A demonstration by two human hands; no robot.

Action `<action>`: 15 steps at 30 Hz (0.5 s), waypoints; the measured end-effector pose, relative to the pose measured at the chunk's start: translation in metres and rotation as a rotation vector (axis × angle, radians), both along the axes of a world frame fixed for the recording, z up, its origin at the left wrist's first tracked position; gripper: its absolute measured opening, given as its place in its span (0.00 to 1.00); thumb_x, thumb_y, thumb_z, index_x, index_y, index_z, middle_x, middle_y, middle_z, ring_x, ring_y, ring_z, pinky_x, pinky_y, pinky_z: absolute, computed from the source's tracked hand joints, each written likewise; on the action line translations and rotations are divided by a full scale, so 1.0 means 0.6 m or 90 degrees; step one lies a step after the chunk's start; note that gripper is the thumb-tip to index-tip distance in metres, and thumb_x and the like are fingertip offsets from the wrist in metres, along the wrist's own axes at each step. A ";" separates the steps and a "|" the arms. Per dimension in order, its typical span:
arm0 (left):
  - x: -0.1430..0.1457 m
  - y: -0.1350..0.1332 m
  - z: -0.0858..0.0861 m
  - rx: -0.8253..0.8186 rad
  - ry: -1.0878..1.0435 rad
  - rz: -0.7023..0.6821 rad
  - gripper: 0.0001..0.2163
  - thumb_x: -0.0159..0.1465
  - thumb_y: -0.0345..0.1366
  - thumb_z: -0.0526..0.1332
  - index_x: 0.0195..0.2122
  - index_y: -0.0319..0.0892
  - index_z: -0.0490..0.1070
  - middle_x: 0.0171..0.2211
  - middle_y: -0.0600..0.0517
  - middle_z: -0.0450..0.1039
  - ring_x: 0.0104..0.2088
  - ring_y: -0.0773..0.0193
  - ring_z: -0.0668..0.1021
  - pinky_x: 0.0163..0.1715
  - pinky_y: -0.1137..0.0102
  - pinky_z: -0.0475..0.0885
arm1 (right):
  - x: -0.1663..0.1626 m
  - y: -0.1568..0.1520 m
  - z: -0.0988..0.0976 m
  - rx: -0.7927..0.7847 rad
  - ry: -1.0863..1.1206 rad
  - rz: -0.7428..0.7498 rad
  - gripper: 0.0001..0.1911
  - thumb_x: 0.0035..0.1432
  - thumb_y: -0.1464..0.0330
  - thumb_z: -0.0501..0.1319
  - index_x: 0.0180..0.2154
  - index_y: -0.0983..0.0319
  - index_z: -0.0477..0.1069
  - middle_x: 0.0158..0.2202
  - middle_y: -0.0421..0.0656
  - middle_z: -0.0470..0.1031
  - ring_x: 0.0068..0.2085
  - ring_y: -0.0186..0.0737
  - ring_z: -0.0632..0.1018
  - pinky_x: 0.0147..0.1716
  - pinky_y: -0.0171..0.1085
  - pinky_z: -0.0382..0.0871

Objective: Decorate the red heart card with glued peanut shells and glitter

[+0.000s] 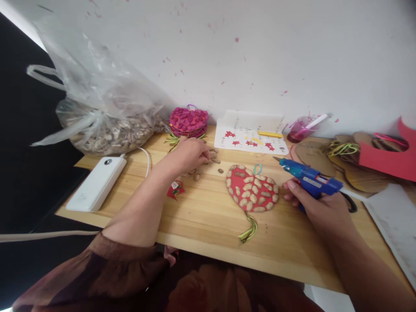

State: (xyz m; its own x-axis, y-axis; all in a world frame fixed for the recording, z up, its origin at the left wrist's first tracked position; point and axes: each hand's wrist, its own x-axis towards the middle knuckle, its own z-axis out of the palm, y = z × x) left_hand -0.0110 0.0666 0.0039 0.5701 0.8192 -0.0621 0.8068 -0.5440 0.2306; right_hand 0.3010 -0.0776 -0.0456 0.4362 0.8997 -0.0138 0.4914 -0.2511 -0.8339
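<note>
My right hand (320, 208) is wrapped round a blue glue gun (308, 177), whose nozzle points left above the table. Left of it lies a red apple-shaped piece (251, 178) with peanuts spread over its face, a blue loop at its top and a green-yellow tassel (248, 229) below. My left hand (191, 154) is over a small heap of peanuts (212, 155), fingers curled; whatever they hold is hidden. One loose peanut (220, 170) lies between the heap and the red piece. A red scrap (176, 189) sits under my left wrist.
A plastic bag of peanuts (110, 134) and a white power bank (97, 184) stand at left. Behind are a magenta decorated piece (189, 121), a sheet with red stars (250, 149) and a cup of pink paint (300, 130). Cardboard shapes (312, 160) and red paper (383, 158) lie at right.
</note>
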 end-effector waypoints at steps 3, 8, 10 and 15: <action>-0.002 -0.005 0.001 -0.017 -0.014 -0.037 0.07 0.61 0.30 0.62 0.34 0.43 0.82 0.37 0.50 0.82 0.39 0.60 0.80 0.42 0.68 0.66 | 0.001 0.001 0.000 0.002 -0.011 0.000 0.20 0.53 0.52 0.67 0.36 0.62 0.78 0.26 0.46 0.81 0.26 0.41 0.78 0.30 0.40 0.73; 0.000 -0.011 -0.007 -0.038 -0.014 -0.035 0.04 0.60 0.33 0.66 0.32 0.44 0.81 0.33 0.51 0.81 0.34 0.61 0.79 0.39 0.68 0.66 | -0.004 0.002 0.007 -0.011 -0.002 -0.005 0.19 0.53 0.53 0.68 0.36 0.63 0.78 0.26 0.46 0.81 0.26 0.40 0.78 0.30 0.39 0.73; 0.004 -0.010 -0.015 0.020 -0.052 -0.026 0.04 0.62 0.35 0.66 0.33 0.43 0.81 0.34 0.50 0.81 0.37 0.59 0.79 0.41 0.65 0.65 | -0.008 0.001 0.012 -0.013 0.003 -0.004 0.18 0.54 0.54 0.68 0.37 0.63 0.78 0.28 0.46 0.81 0.26 0.40 0.79 0.30 0.39 0.74; 0.019 -0.008 -0.045 0.141 -0.106 -0.036 0.06 0.65 0.34 0.63 0.37 0.42 0.81 0.40 0.46 0.80 0.46 0.52 0.77 0.49 0.58 0.63 | -0.012 -0.003 0.017 -0.002 0.013 0.011 0.16 0.56 0.57 0.67 0.36 0.63 0.78 0.29 0.47 0.82 0.27 0.41 0.80 0.29 0.38 0.75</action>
State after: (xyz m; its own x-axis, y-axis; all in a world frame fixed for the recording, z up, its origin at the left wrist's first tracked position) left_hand 0.0006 0.0620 -0.0229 0.6025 0.7690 0.2134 0.7349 -0.6389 0.2274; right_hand 0.2939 -0.0792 -0.0355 0.4204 0.9070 -0.0255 0.4783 -0.2454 -0.8432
